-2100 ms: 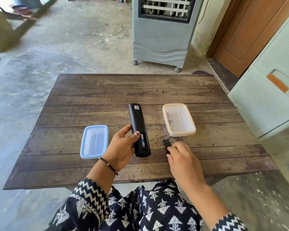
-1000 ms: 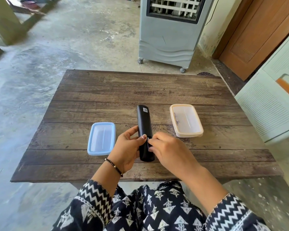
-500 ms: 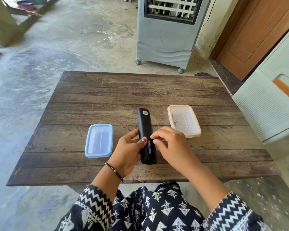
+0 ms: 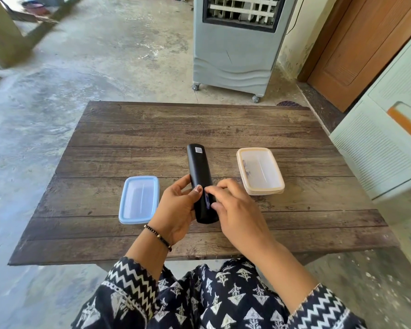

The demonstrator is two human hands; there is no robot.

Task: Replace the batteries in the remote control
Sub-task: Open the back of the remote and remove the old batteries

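A black remote control (image 4: 198, 167) lies back side up, lengthwise over the middle of the wooden table (image 4: 199, 124). My left hand (image 4: 176, 210) grips its near end from the left. The battery compartment at that end is uncovered, and a bluish battery (image 4: 207, 199) shows inside it. My right hand (image 4: 237, 212) reaches in from the right, with its index fingertip and thumb at the two ends of that battery. The compartment cover is not visible.
A blue-rimmed plastic container (image 4: 139, 199) sits left of the remote. On the right is a cream-rimmed container (image 4: 260, 170) with small dark items along its left wall. Behind the table stands a grey air cooler (image 4: 235, 43); a pale cabinet (image 4: 384, 143) is at the right.
My right hand left the small black cover on the table and came to the remote's uncovered compartment, where its fingers closed around the battery. My left hand kept holding the remote.
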